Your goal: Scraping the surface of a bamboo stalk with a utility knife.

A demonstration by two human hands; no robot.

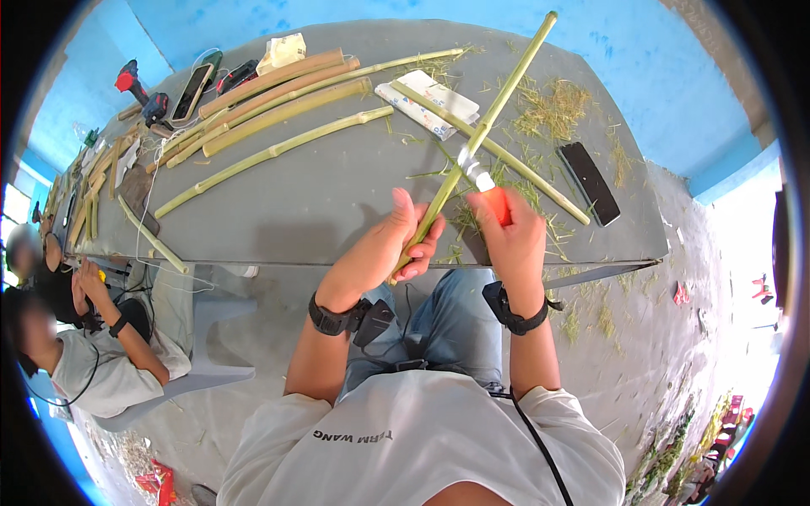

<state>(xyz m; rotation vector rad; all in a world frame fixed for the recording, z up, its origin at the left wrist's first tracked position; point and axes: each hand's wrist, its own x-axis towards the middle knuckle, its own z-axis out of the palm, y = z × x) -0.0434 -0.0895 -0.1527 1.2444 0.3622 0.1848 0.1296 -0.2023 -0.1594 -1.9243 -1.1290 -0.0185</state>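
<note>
Curling round a green bamboo stick (498, 105), the left hand (381, 251) has its thumb out, while the right hand (516, 238) is clamped on an orange-handled tool (497, 206).

one left hand (371, 263), one right hand (516, 242), one held pole (513, 83), one orange-handled tool (497, 205), two co-workers (118, 373)

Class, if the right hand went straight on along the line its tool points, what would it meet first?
Likely the bamboo stick held in the left hand. The orange-handled tool in the right hand points at it and seems to touch it already, though exact depth is unclear.
</note>
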